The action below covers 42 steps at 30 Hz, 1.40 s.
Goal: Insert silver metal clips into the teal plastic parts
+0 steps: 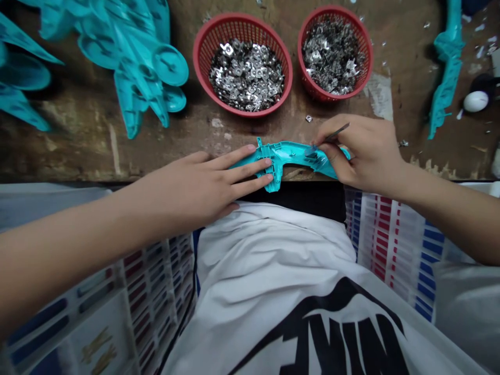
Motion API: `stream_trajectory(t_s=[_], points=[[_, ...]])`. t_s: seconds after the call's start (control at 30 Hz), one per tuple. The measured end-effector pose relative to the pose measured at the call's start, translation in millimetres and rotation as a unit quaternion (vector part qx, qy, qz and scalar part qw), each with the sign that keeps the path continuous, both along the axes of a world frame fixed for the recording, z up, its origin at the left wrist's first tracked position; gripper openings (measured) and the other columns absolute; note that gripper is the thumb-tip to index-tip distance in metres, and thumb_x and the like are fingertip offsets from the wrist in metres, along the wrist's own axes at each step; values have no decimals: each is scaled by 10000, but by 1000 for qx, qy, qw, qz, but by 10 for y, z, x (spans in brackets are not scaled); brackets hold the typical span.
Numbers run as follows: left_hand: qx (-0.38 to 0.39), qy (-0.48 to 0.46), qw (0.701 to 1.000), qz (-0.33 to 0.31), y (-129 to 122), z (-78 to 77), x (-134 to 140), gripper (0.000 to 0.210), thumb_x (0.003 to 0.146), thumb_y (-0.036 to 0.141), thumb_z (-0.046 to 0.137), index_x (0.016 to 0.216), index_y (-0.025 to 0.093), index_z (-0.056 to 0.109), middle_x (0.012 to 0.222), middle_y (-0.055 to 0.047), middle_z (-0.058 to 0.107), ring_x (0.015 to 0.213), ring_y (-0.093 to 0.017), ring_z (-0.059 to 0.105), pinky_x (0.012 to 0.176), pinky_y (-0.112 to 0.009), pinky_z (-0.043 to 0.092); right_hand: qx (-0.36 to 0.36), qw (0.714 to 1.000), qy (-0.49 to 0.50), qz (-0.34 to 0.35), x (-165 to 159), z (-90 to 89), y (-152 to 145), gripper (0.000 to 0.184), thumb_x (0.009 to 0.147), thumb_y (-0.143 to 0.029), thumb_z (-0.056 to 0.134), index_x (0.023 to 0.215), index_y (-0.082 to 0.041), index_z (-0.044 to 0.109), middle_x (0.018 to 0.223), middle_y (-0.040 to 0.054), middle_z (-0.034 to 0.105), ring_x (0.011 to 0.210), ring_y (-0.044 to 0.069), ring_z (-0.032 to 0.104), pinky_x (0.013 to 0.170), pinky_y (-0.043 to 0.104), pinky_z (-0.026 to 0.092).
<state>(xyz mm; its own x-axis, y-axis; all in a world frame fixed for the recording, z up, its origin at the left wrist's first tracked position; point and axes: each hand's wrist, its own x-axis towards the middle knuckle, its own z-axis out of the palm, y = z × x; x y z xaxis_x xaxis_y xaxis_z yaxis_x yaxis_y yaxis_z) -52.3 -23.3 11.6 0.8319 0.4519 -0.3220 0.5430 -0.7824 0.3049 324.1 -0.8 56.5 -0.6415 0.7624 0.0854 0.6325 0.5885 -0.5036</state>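
Observation:
A curved turquoise plastic shell (pixel 289 151) lies at the table's front edge, its ribbed inner side facing up. Across its left part rests my left hand (pixel 219 182), fingers stretched out and spread, the fingertips touching the ribs. My right hand (pixel 361 148) is closed in a pinch over the shell's right part. Between its thumb and fingers is a slim metal tool (pixel 339 131), which looks like tweezers. The tool's lower end is close to the shell's inner face; whether it grips a small piece there I cannot tell.
Behind the shell stand two red baskets (pixel 198 67) (pixel 300 57) of small metal pieces. One loose metal piece (pixel 309 119) lies nearby. Turquoise parts are piled at the left (pixel 133 57), and another shell (pixel 447 78) lies right. Plastic crates (pixel 156 291) flank my lap.

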Motion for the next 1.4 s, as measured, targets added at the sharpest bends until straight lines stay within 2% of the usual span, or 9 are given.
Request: stream_trajectory(t_s=[0.13, 0.23, 0.33, 0.4, 0.6, 0.77, 1.0, 1.2, 1.4], points=[[-5, -10, 1000, 3, 3, 13, 17, 875, 1194, 230, 649, 2000, 508, 449, 2072, -13, 483, 1964, -447, 377, 1289, -647, 703, -17, 1000, -8, -12, -8, -49, 29, 177, 1236, -329, 649, 1218, -308, 824, 1251, 136, 911, 1213, 355, 874, 1131, 542, 770], [8, 8, 1000, -10, 10, 38, 39, 845, 1203, 225, 627, 1991, 489, 479, 2062, -21, 496, 1957, -441, 399, 1258, -629, 719, 32, 999, 31, -18, 11, -70, 56, 187, 1212, -295, 642, 1144, -299, 816, 1197, 117, 927, 1076, 323, 888, 1006, 500, 788], [23, 25, 999, -25, 17, 46, 43, 826, 1224, 224, 587, 2004, 463, 458, 2060, -43, 490, 1954, -447, 407, 1221, -642, 737, 63, 995, 43, -67, 71, 2, 85, 188, 1213, -340, 667, 1145, -304, 839, 1190, 97, 938, 1007, 306, 895, 943, 474, 797], [24, 25, 999, -22, 22, 40, 34, 844, 1215, 199, 601, 2000, 474, 461, 2062, -42, 485, 1954, -445, 404, 1226, -633, 738, 57, 994, 36, -83, 127, 66, 108, 166, 1202, -359, 708, 1167, -313, 863, 1196, 93, 943, 996, 308, 904, 948, 474, 803], [14, 24, 999, -20, 33, 51, 7, 934, 1155, 100, 631, 1990, 490, 479, 2066, -11, 470, 1963, -437, 383, 1266, -624, 740, 11, 999, 18, -39, 233, 67, 136, 122, 1139, -311, 755, 1179, -306, 870, 1101, 58, 937, 892, 278, 891, 916, 436, 799], [38, 46, 998, -36, 17, 99, 15, 906, 1192, 126, 566, 2012, 487, 427, 2072, 0, 462, 1958, -425, 408, 1237, -583, 756, -2, 1000, 11, -5, 206, 44, 69, 177, 1144, -269, 706, 1207, -286, 870, 1140, 54, 930, 978, 265, 898, 984, 421, 781], [17, 10, 1000, -18, -4, 84, -5, 889, 1186, 117, 554, 1999, 466, 471, 2067, -4, 472, 1964, -431, 378, 1262, -601, 734, 4, 1000, 3, 20, 150, 88, 40, 142, 1172, -269, 703, 1181, -288, 843, 1123, 44, 907, 974, 252, 860, 963, 407, 721], [15, 25, 999, -29, 42, 70, -6, 933, 1158, 118, 566, 2011, 470, 433, 2065, -3, 460, 1957, -427, 397, 1187, -601, 757, 73, 995, -34, 51, 163, 23, 5, 148, 1133, -218, 647, 1104, -253, 787, 1041, 66, 858, 897, 261, 816, 796, 386, 617], [6, 5, 1000, -10, 38, 17, -45, 975, 1152, 123, 607, 2028, 487, 382, 2078, -7, 456, 1964, -421, 385, 1239, -579, 731, 40, 999, -23, -11, 226, 82, 57, 140, 1142, -259, 697, 1167, -309, 825, 1067, 37, 902, 903, 255, 852, 899, 412, 717]])
